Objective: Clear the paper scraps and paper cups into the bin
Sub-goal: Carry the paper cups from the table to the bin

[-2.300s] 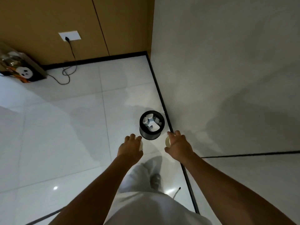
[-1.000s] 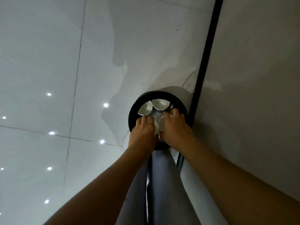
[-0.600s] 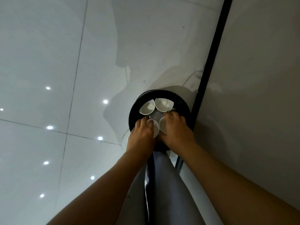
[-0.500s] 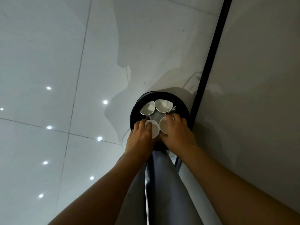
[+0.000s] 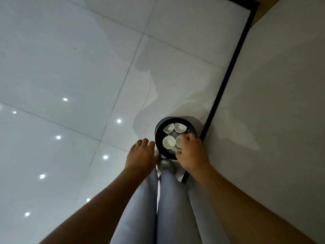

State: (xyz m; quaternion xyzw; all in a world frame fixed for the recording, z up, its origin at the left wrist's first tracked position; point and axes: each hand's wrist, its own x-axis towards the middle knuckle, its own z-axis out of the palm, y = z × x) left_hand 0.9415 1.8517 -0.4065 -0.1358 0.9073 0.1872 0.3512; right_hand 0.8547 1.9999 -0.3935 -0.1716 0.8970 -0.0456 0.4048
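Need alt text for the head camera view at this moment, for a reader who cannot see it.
Seen from above, a person's right hand reaches over a round black bin on a pale tiled floor, fingers at one of four white paper cups inside. The left hand hovers beside the bin, holding nothing visible. A black baseboard strip runs along the wall.

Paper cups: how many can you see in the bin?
4. Two squashed ones at the bin's far side, far left cup and far right cup; near left cup; near right cup, partly under the right hand. More may hide underneath.
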